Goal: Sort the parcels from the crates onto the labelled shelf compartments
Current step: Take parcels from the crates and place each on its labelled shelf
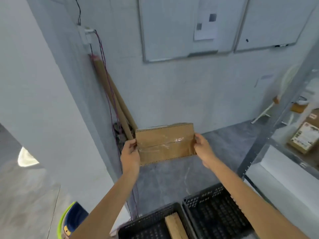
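The left hand (pixel 130 153) and right hand (pixel 202 149) each grip an end of a taped parcel (pixel 165 144) held up above the crates (pixel 212 209), seemingly to read a label I cannot make out, before carrying it right to its compartment on the shelf (pixel 255 152).
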